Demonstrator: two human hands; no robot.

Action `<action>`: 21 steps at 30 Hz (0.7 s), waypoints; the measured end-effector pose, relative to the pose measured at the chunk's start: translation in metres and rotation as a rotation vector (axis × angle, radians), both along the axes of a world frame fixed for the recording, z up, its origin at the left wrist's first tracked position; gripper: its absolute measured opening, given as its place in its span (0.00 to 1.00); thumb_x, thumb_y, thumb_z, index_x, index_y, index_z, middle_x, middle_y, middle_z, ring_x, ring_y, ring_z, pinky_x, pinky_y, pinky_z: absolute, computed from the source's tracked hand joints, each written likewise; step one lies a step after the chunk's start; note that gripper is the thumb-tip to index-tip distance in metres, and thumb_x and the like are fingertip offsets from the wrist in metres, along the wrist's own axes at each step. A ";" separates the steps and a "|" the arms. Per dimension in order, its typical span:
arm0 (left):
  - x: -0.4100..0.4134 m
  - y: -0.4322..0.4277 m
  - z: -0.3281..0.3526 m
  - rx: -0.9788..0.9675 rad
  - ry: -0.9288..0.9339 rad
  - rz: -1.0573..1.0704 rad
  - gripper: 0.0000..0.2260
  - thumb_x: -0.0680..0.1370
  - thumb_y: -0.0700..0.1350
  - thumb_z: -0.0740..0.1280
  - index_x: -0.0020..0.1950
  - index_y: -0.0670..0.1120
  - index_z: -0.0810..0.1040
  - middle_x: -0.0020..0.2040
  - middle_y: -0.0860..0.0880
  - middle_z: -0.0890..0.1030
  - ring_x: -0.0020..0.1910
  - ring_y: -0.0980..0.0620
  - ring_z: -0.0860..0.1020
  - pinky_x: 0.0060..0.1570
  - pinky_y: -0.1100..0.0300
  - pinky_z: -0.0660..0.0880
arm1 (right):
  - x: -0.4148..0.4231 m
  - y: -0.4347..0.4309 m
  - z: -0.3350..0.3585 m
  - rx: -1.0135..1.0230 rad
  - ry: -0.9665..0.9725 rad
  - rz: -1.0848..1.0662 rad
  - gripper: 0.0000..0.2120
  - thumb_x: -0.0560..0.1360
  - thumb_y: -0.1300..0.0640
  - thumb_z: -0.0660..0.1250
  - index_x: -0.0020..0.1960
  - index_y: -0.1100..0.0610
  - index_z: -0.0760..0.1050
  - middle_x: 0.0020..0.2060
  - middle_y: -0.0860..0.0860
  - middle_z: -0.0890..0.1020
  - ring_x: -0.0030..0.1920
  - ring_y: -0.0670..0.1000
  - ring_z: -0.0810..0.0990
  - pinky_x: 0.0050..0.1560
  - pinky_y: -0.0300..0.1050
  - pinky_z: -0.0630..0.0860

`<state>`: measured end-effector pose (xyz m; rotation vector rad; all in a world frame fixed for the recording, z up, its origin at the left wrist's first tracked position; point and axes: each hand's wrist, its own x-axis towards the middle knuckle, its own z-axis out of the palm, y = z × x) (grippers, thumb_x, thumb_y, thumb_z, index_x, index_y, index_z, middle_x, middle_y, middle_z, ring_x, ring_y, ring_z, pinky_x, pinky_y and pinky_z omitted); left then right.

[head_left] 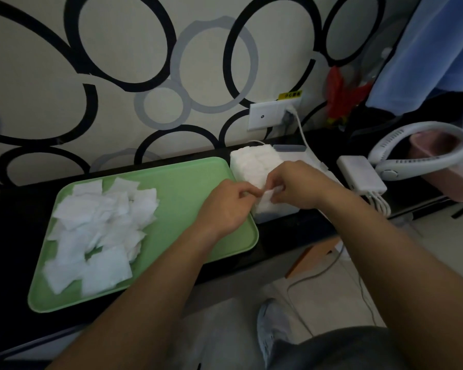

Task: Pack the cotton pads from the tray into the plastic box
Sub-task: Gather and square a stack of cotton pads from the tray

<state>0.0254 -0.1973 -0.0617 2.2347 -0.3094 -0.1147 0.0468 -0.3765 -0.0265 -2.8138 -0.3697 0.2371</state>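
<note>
Green tray (187, 188) sits on the dark bench (292, 233), left of centre. Loose cotton pads (102, 228) are heaped on its left half, overlapping, lying at mixed angles. Plastic box (277, 213) stands just beside the tray's right edge; whether they touch, can't tell. The box is filled with packed pads (251, 164), a tight white block running from the far end toward the near end and rising above the walls. Both hands are over the near end of the box. Left hand (226, 206) reaches in across the tray's right side, fingers curled, thumb and fingertips pinching 1 pad (268, 194) at its left edge. Right hand (298, 184) sits opposite, fingers curled down, pinching the same pad from the right. That pad is at the near end of the packed block; whether it touches the block is hidden by the fingers. Behind the box is a wall socket (267, 113) with a white cable (301, 129) plugged in. Right of the box is a white charger block (361, 177) with several leads out of its near end. Next to it a white neck fan (390, 172) lies over a pink container (449, 182). Blue cloth (433, 49) hangs top right. Grey shoe (270, 329) is on the tiled floor (332, 289) below the bench.
</note>
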 end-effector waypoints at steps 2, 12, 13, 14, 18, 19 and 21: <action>-0.001 -0.001 0.000 -0.020 0.005 -0.003 0.12 0.77 0.41 0.64 0.54 0.51 0.85 0.33 0.52 0.77 0.36 0.52 0.76 0.37 0.58 0.69 | -0.001 0.005 -0.001 -0.087 -0.030 -0.017 0.05 0.71 0.53 0.72 0.43 0.43 0.80 0.39 0.45 0.80 0.46 0.50 0.77 0.44 0.44 0.74; 0.000 0.002 -0.006 -0.253 0.140 0.065 0.12 0.74 0.41 0.64 0.51 0.54 0.82 0.40 0.53 0.79 0.36 0.54 0.76 0.39 0.58 0.71 | -0.006 0.021 -0.008 -0.281 -0.258 -0.130 0.11 0.70 0.45 0.72 0.48 0.49 0.79 0.50 0.50 0.78 0.50 0.55 0.78 0.45 0.46 0.73; -0.001 0.004 -0.004 -0.271 0.146 0.069 0.12 0.74 0.41 0.64 0.50 0.54 0.82 0.42 0.52 0.80 0.38 0.52 0.77 0.40 0.58 0.72 | -0.006 0.021 -0.008 -0.292 -0.251 -0.150 0.13 0.69 0.44 0.73 0.48 0.50 0.76 0.50 0.51 0.78 0.51 0.55 0.78 0.47 0.47 0.74; -0.001 0.006 -0.003 -0.285 0.147 0.075 0.12 0.74 0.40 0.64 0.50 0.53 0.82 0.44 0.51 0.80 0.39 0.52 0.78 0.41 0.58 0.72 | -0.006 0.021 -0.008 -0.304 -0.244 -0.172 0.16 0.68 0.43 0.73 0.49 0.50 0.74 0.51 0.51 0.77 0.51 0.56 0.78 0.47 0.48 0.74; -0.003 0.017 0.000 -0.308 0.156 0.116 0.12 0.75 0.35 0.63 0.52 0.48 0.82 0.46 0.47 0.81 0.39 0.51 0.78 0.40 0.60 0.72 | -0.006 0.021 -0.006 -0.323 -0.198 -0.257 0.27 0.64 0.38 0.76 0.56 0.51 0.72 0.53 0.52 0.78 0.53 0.56 0.78 0.44 0.47 0.71; -0.005 0.021 0.001 -0.309 0.154 0.123 0.12 0.76 0.35 0.62 0.52 0.47 0.82 0.46 0.46 0.81 0.39 0.52 0.78 0.39 0.61 0.72 | -0.006 0.021 -0.002 -0.311 -0.171 -0.267 0.30 0.63 0.37 0.76 0.57 0.52 0.72 0.54 0.52 0.78 0.53 0.56 0.78 0.45 0.48 0.71; -0.006 0.028 0.004 -0.310 0.154 0.136 0.12 0.76 0.35 0.62 0.51 0.47 0.81 0.47 0.44 0.81 0.38 0.52 0.77 0.38 0.61 0.72 | -0.008 0.020 0.010 -0.281 -0.127 -0.279 0.31 0.62 0.38 0.78 0.57 0.52 0.73 0.54 0.52 0.78 0.53 0.55 0.78 0.46 0.48 0.73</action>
